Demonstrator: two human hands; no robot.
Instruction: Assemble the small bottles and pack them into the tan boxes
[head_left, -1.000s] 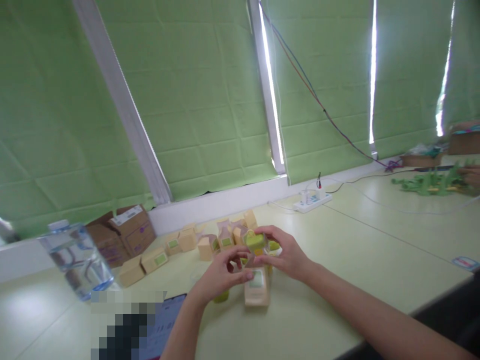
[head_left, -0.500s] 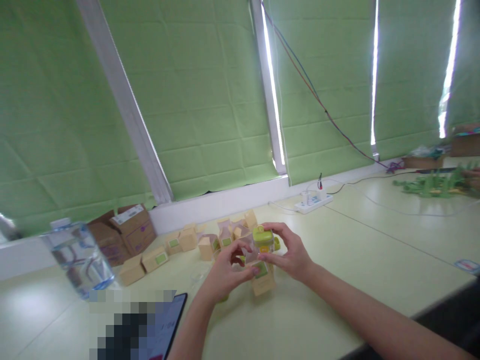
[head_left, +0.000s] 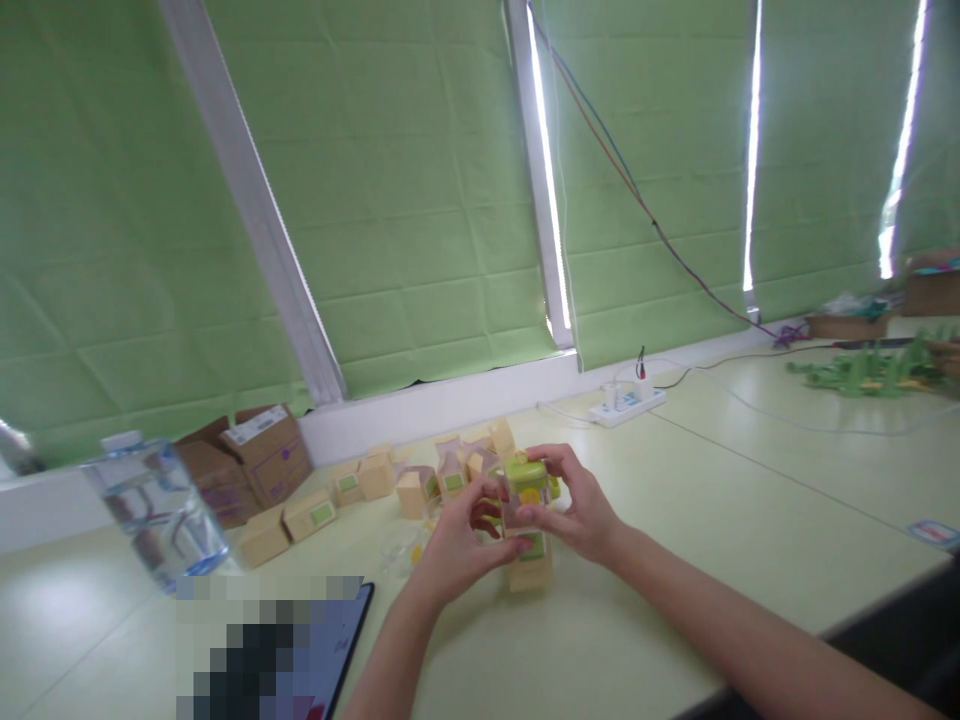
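Observation:
My right hand (head_left: pixel 577 505) pinches a small clear container with a green lid (head_left: pixel 526 472); something orange-yellow shows on its front. Directly beneath it stands a small tan cardboard box (head_left: pixel 530 573) with a green label, its top partly hidden. My left hand (head_left: pixel 466 535) is closed around the left side of this box, thumb across the front near the label. The container's lower part is at the box's upper end; how far it sits inside I cannot tell. A clear plastic piece (head_left: pixel 397 548) lies left of my left wrist, and green pieces show partly behind my hands.
Several tan boxes (head_left: pixel 416 494) stand behind my hands, more to the left. A water bottle (head_left: pixel 161 515), an open carton (head_left: pixel 262 460) and a tablet (head_left: pixel 349 640) are at left. A power strip (head_left: pixel 627 407) lies by the wall. Another person's hand (head_left: pixel 946 357) is near green parts (head_left: pixel 862 372).
The container has moved slightly down toward the box, and the box stands more upright. My left thumb has shifted a little to the right. The clear plastic piece is more visible.

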